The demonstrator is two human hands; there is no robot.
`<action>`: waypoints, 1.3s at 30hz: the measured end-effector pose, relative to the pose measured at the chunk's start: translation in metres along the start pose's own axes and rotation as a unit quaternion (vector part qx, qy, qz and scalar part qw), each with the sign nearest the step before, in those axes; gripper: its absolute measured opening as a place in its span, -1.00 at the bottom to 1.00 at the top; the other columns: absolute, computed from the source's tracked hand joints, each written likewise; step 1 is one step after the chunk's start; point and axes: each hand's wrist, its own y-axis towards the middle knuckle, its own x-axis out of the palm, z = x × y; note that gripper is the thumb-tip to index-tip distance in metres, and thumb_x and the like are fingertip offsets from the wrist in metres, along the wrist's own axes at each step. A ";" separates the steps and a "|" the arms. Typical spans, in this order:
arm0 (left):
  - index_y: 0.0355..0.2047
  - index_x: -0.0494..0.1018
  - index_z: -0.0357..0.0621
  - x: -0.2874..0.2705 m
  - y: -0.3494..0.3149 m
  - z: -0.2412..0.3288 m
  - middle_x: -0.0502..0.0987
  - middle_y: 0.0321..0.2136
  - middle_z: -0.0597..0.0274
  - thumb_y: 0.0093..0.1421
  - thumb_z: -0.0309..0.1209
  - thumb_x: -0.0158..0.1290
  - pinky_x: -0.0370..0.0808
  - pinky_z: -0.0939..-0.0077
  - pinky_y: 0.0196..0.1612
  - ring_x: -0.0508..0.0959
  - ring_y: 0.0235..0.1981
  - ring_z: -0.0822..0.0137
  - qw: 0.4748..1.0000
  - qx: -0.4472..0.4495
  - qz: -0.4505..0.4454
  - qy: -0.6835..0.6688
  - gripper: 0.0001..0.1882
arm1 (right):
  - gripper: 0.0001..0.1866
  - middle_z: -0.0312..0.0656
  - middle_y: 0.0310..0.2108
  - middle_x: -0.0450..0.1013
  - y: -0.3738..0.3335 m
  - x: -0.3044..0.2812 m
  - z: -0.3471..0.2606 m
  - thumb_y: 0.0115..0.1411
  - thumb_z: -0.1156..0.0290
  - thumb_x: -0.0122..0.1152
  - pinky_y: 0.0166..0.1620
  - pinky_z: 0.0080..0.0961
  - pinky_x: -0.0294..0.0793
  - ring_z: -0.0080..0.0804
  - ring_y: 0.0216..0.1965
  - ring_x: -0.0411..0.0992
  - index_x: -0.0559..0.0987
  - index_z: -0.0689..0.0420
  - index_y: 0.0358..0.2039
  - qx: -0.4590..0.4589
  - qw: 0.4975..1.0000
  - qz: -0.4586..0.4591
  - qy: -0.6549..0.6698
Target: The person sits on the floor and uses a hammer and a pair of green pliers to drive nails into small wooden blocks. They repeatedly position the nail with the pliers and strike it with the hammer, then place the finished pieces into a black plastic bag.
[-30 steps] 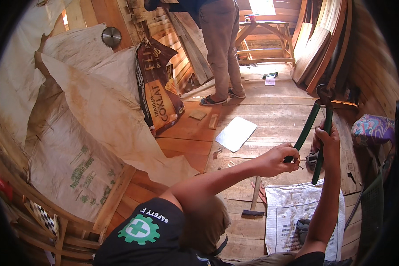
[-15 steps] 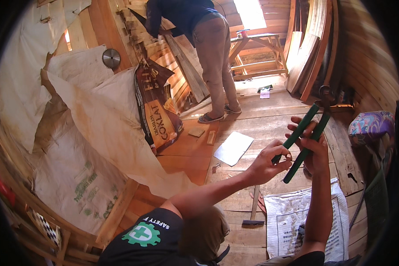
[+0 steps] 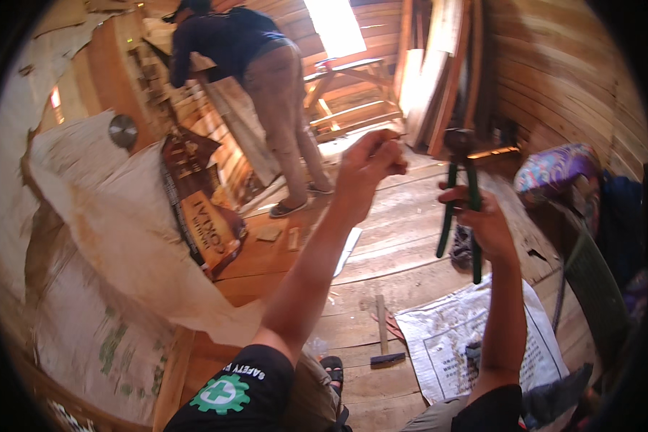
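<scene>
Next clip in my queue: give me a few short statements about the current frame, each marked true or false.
1. The right hand holds green-handled pincers. True.
2. The left hand is gripping the pincers too. False: the left hand is apart from them, fingertips pinched together.
3. The pincers' head points down. False: it is uppermost, handles hanging below.
4. A co-worker bends forward in the background. True.
5. The hammer lies on the white sack. False: the hammer lies on the floorboards beside the white sack.
</scene>
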 end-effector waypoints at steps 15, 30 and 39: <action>0.02 0.42 -0.32 -0.016 0.004 -0.030 0.53 -0.17 0.18 0.31 -0.38 0.02 0.46 0.49 -0.04 0.51 -0.18 0.42 0.989 -0.022 -0.043 0.139 -0.67 | -0.79 -0.06 -0.06 0.48 -0.005 0.009 0.001 -0.03 0.64 0.05 -0.01 -0.43 0.42 -0.37 -0.09 0.48 0.50 0.22 -0.33 0.101 0.985 -0.065 -0.123; 0.02 0.46 -0.31 -0.021 0.006 -0.038 0.54 -0.24 0.18 0.33 -0.35 -0.03 0.45 0.55 -0.11 0.52 -0.23 0.45 0.960 0.020 -0.047 0.276 -0.66 | -0.70 -0.07 -0.26 0.47 -0.005 0.022 0.005 0.03 0.65 -0.04 -0.24 -0.47 0.48 -0.46 -0.35 0.44 0.34 0.20 -0.17 0.159 0.984 -0.073 0.015; -0.10 0.49 -0.31 -0.013 0.001 -0.037 0.53 -0.47 0.27 0.33 -0.36 -0.04 0.44 0.62 -0.31 0.47 -0.44 0.52 0.944 -0.003 -0.003 0.330 -0.73 | -0.74 -0.05 -0.26 0.49 -0.006 0.021 0.009 0.06 0.67 -0.08 -0.22 -0.47 0.50 -0.45 -0.29 0.47 0.34 0.23 -0.19 0.114 0.991 -0.073 -0.012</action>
